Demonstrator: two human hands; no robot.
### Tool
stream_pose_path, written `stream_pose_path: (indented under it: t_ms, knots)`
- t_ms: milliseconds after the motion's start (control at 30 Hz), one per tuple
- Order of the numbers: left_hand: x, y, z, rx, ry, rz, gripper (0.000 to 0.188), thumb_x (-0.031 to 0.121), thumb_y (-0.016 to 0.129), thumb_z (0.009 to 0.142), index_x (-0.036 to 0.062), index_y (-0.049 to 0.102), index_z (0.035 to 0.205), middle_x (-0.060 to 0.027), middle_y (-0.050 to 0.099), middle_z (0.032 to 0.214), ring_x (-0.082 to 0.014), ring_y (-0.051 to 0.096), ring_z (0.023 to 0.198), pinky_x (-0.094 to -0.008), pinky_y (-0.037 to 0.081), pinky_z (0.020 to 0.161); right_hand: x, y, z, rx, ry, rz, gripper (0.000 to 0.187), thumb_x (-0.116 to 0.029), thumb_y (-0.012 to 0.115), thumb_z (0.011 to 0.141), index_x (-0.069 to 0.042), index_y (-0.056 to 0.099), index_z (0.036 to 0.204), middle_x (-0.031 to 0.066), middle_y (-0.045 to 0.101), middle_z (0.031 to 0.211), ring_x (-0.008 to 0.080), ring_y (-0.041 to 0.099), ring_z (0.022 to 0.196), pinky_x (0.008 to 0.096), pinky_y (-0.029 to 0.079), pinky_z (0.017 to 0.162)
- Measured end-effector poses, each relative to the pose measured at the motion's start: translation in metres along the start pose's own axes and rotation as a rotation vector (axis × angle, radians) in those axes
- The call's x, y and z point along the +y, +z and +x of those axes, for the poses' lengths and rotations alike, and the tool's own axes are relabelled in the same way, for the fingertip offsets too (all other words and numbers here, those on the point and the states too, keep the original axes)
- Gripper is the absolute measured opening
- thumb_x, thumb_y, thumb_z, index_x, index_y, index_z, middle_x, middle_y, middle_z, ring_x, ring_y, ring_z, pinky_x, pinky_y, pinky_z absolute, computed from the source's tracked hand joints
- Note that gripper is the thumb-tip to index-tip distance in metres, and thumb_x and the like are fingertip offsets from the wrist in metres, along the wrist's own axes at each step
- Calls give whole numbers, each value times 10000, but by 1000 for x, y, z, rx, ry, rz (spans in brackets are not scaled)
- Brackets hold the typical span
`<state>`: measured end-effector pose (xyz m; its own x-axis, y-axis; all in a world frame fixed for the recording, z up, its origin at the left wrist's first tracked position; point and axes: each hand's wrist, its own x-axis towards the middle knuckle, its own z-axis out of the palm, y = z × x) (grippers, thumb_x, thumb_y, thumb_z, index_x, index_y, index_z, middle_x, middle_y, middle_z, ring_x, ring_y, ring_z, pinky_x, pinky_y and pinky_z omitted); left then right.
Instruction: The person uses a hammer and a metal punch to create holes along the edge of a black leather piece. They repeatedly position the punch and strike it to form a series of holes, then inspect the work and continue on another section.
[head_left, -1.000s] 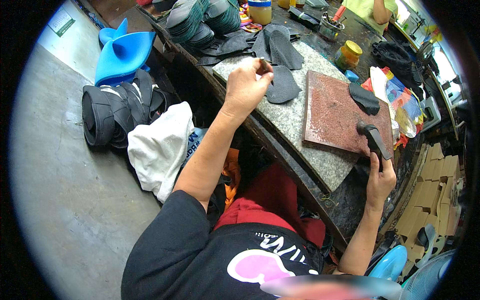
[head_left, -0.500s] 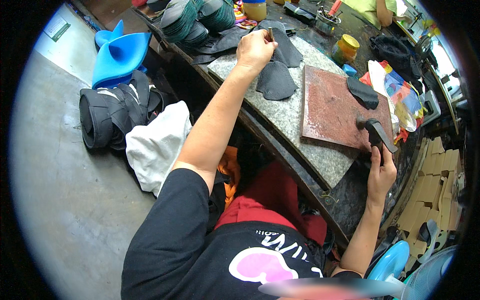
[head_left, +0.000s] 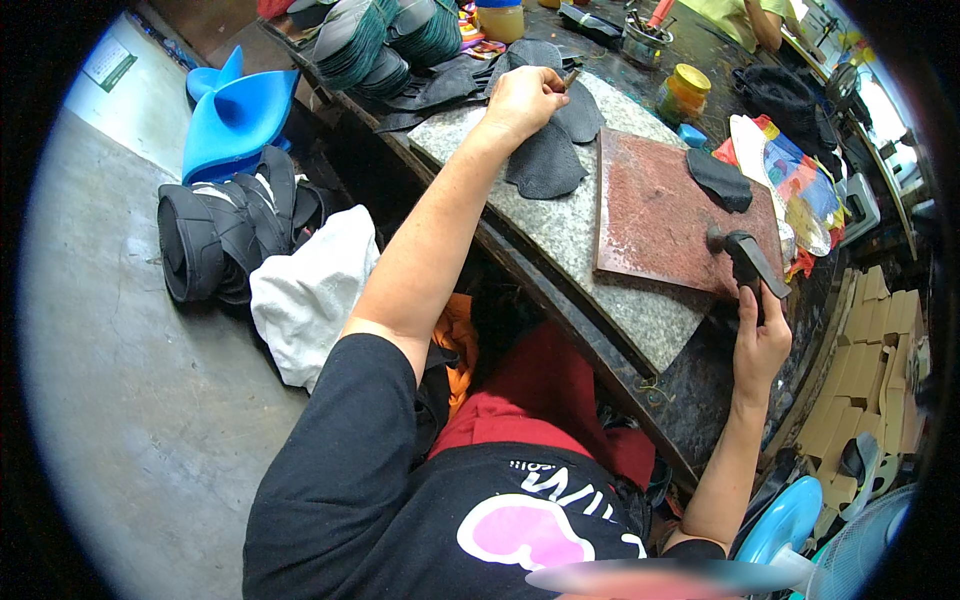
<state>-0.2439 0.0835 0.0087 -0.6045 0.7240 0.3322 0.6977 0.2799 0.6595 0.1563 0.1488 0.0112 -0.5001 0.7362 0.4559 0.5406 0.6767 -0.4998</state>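
Note:
My left hand [head_left: 524, 104] is closed on a short, thin brownish rod [head_left: 570, 79], whose tip sticks out past the fingers; its kind cannot be made out. Beneath and beside that hand, black leather-like pieces [head_left: 547, 163] lie on a speckled grey stone slab [head_left: 640, 325]. My right hand [head_left: 763, 345] grips a dark hammer [head_left: 747, 257], its head resting on or just above a worn reddish-brown board [head_left: 650, 220]; contact cannot be told. Another black curved piece [head_left: 720, 182] lies on the far right part of that board.
Stacks of dark, green-edged pieces [head_left: 352, 40] stand at the far left of the table. Beyond the slab are a yellow-lidded jar [head_left: 684, 93] and a tin of tools [head_left: 647, 42]. Cardboard [head_left: 870, 360] and a fan [head_left: 865, 545] stand at right. Another person's arm [head_left: 765, 22] shows at the back.
My left hand has shifted slightly right and nearer, and the rod has tipped from upright to slanting right. My right hand still holds the hammer in much the same place.

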Motion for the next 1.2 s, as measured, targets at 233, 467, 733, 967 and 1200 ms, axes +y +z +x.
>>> stream_pose_path:
  t_ms: [233, 467, 733, 967, 1200]
  knots:
    - [-6, 2, 9, -39, 100, 79, 320, 275, 763, 724, 57, 723, 955, -168, 694, 885, -298, 663, 873, -367, 490, 849, -6, -1, 1, -16, 65, 1, 362, -251, 625, 934, 52, 630, 1131, 117, 687, 940, 137, 615, 840, 269, 477, 753]
    - [-16, 11, 0, 174, 193, 154, 319, 280, 784, 699, 77, 732, 939, -128, 679, 836, -258, 658, 799, -351, 502, 796, -7, -1, 1, 24, -10, -2, 329, -266, 615, 933, 19, 639, 1095, 147, 680, 915, 215, 630, 799, 310, 477, 722]
    - [23, -6, -5, 282, 389, 27, 208, 150, 764, 761, 49, 722, 938, -67, 700, 838, -120, 655, 742, -255, 521, 687, -2, 3, 2, 89, -84, 3, 285, -302, 605, 927, -57, 659, 1062, 164, 661, 813, 316, 631, 694, 361, 468, 624]
    - [80, -17, -57, -134, 310, -819, 217, 157, 737, 828, 8, 687, 977, -26, 680, 861, -90, 641, 769, -221, 522, 660, 2, 5, 3, 84, -59, 6, 319, -331, 619, 914, -94, 662, 1124, 161, 634, 726, 257, 570, 562, 340, 436, 555]
    - [81, 4, -101, -520, -75, -852, 224, 159, 741, 819, 13, 665, 970, 0, 633, 830, -69, 579, 712, -215, 474, 658, -13, -4, 3, 127, -193, -283, 377, -248, 717, 796, -254, 666, 1169, 27, 622, 887, 220, 591, 752, 371, 492, 693]
